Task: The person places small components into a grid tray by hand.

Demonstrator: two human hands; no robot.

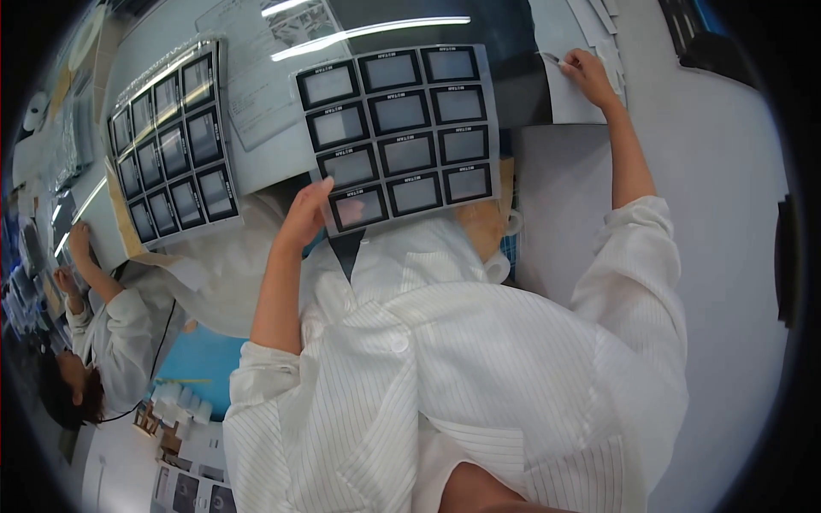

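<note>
My left hand [304, 214] grips the lower left corner of a clear film sheet [380, 137], its thumb on top and fingers showing through from beneath. Rows of black-framed grey rectangles cover the sheet, which hangs partly over the table's near edge. Out to the right, my right hand [590, 79] is closed in a pinch over white paper sheets [577, 104]. A small, thin, greyish thing [550, 58] sticks out from its fingertips; its kind is too small to make out.
A stack of similar framed sheets [171, 141] lies to the left on brown card. Behind is a dark glossy tabletop [410, 26] with bright light reflections. A clear-covered printed paper [256, 85] lies between. At far left a co-worker [115, 342] in white works at the bench.
</note>
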